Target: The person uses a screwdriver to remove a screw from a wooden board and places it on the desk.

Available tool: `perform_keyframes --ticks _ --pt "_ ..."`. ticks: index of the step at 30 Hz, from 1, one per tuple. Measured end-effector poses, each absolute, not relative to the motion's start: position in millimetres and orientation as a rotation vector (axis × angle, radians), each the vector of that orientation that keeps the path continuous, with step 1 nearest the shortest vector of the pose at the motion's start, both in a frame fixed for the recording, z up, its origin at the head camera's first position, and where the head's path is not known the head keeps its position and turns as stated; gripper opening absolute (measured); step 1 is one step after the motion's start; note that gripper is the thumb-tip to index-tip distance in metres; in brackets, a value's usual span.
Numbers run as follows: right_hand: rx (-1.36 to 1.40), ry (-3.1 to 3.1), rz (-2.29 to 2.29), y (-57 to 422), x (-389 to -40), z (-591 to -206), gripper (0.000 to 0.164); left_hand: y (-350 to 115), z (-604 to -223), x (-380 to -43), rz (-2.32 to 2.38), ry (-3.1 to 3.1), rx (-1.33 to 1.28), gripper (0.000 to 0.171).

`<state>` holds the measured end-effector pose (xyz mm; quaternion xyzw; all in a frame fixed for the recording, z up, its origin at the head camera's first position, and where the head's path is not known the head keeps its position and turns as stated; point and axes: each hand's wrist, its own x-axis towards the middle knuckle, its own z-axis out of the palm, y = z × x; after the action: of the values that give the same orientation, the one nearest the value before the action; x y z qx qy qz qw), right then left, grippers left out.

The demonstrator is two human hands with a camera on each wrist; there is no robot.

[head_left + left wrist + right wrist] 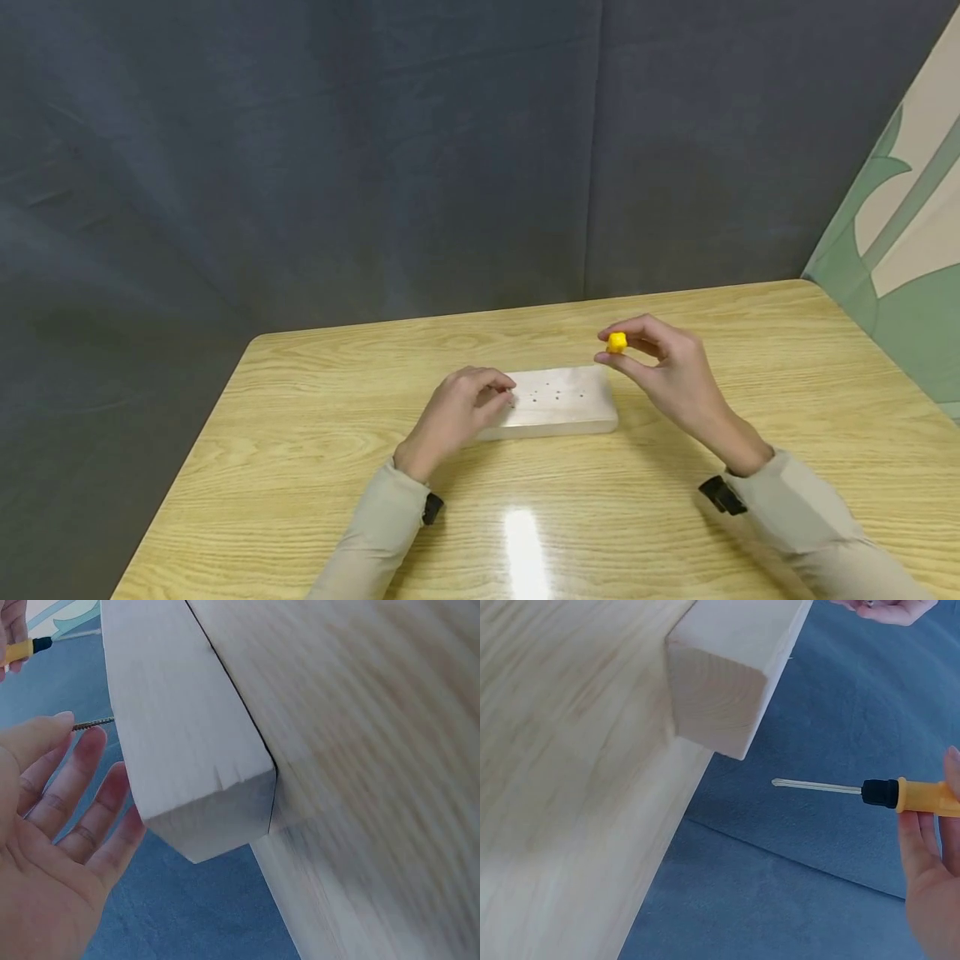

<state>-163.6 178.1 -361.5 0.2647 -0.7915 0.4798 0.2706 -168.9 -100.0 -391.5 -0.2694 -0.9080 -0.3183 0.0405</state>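
A pale wooden block (592,408) with several small holes in its top lies on the table. My left hand (457,408) is over its left part, thumb and forefinger pinching a threaded screw (94,724). The screw's tip meets the block's top face in the left wrist view. Off the block's right end, raised above the table, my right hand (675,371) holds a screwdriver (922,797) by its yellow handle between thumb and fingers. The screwdriver has a black collar and a bare metal shaft, which points down beside the block and touches nothing.
The wood-grain table (337,408) extends around the block on all sides. A dark blue curtain (450,167) hangs behind its far edge. On the right stands a panel (900,275) with green leaf shapes.
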Motion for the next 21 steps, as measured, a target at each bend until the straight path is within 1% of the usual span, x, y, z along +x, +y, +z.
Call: perform_keyframes --ticks 7,14,21 --pt "0.717 -2.129 1.256 187.6 -162.9 -366.7 0.041 -108.7 -389.7 -168.9 -1.019 -2.790 -0.769 0.016" --pt "0.703 -2.156 1.223 197.4 -164.3 -370.2 0.042 -119.8 -389.0 -169.7 -1.027 -2.785 -0.702 0.016" --pt "0.707 -2.185 1.164 205.7 -164.1 -372.5 0.041 -130.8 -390.8 -171.1 -1.019 -2.749 -0.707 0.016"
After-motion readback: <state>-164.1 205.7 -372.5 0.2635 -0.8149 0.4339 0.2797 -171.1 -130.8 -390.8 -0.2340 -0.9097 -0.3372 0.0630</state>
